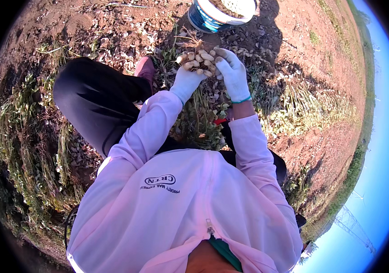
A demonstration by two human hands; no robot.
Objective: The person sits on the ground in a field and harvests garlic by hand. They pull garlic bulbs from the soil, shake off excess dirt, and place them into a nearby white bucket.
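A bunch of unshelled peanuts (pixel 198 60) with roots on it is held up by my left hand (pixel 187 81), in a white knit glove. My right hand (pixel 230 70), gloved the same way with a green cuff edge, touches the right side of the bunch with thumb and fingers; whether a pod is between them cannot be told. Stems and leaves of the plant (pixel 198 116) hang below my hands towards my lap. Beyond them stands a blue and white plastic bucket (pixel 208 17) with peanuts inside.
Loose peanuts (pixel 249 53) lie on the soil right of my hands. Pulled peanut plants lie in heaps at the left (pixel 27 136) and right (pixel 303 105). My bent left leg (pixel 95 95) and a reddish shoe (pixel 145 70) are left of my hands.
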